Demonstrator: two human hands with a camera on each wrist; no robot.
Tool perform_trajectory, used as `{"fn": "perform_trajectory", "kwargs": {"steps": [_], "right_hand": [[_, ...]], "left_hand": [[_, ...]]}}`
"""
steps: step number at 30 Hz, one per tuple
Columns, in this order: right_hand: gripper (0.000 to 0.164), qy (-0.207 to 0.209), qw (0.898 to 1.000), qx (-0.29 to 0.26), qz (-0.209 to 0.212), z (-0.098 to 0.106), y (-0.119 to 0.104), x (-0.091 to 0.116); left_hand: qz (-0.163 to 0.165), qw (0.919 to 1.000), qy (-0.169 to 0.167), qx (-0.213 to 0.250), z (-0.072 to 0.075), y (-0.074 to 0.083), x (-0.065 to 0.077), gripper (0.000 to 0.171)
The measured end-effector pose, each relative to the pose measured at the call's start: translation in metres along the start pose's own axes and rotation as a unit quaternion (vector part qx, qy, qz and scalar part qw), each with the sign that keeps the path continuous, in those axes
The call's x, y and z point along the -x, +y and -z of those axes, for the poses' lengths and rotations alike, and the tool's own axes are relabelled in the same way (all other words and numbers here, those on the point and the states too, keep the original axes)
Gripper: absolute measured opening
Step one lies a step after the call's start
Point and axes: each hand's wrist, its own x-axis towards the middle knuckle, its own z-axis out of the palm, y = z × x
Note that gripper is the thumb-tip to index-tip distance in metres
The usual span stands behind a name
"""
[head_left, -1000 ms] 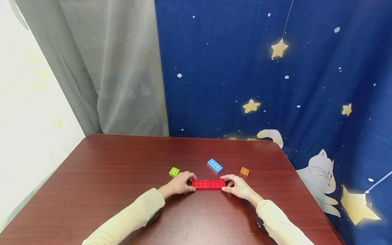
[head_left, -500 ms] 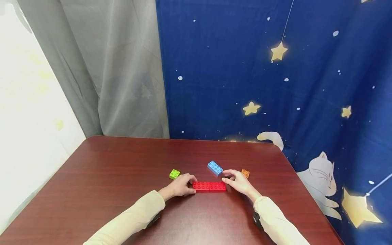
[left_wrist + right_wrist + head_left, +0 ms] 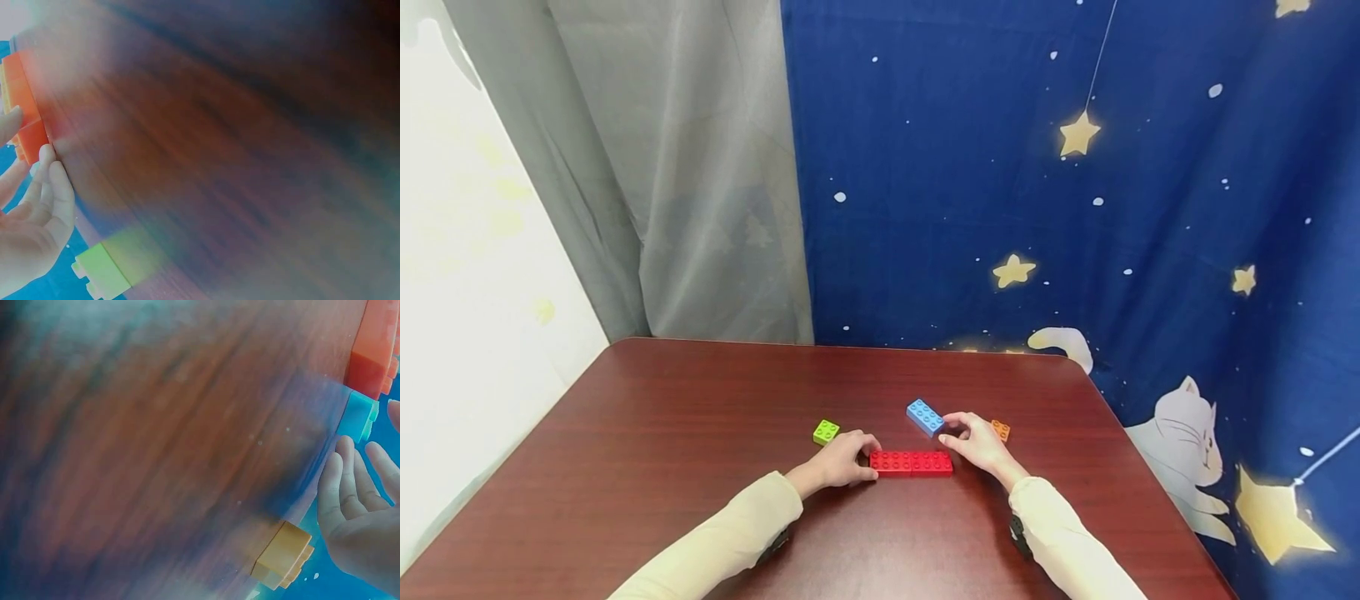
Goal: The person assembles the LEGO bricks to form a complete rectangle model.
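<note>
Two red building bricks (image 3: pixel 912 463) lie end to end in a row near the middle of the table. My left hand (image 3: pixel 844 460) holds the row's left end between thumb and fingers; in the left wrist view the thumb overlaps the red brick's (image 3: pixel 28 94) side. My right hand (image 3: pixel 977 440) is off the red row, its fingertips right at the near right end of a blue brick (image 3: pixel 925 417). In the right wrist view the fingers are relaxed beside the blue brick (image 3: pixel 357 417), thumb apart from it.
A small lime green brick (image 3: pixel 826 432) sits just beyond my left hand. Past my right hand lies a small orange brick (image 3: pixel 1001 430), partly hidden by it. Curtains hang behind the far edge of the dark red wooden table (image 3: pixel 737 375).
My right hand has let go of the red row's right end and moved away from me to the blue brick. The left hand stays at the left end.
</note>
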Motion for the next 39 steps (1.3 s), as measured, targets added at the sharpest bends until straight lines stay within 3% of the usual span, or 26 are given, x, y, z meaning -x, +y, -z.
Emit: {"fn": "perform_trajectory", "kwargs": {"steps": [13,20,28,39], "right_hand": [[0.041,-0.001,1.000,0.012,0.018,-0.005,0.001,-0.010],[0.050,-0.001,0.996,0.080,0.049,-0.007,-0.003,-0.013],[0.055,-0.010,0.989,0.140,0.050,-0.010,-0.006,-0.016],[0.048,-0.007,0.987,0.152,0.046,-0.010,-0.009,-0.015]], "left_hand": [[-0.006,0.9999,0.007,-0.009,0.001,0.000,0.000,0.028],[-0.006,0.9999,0.004,-0.010,0.001,0.001,0.000,0.029],[-0.006,0.9999,0.004,-0.008,0.002,0.001,0.001,0.028],[-0.008,0.9999,0.005,-0.009,0.000,-0.001,0.000,0.028]]}}
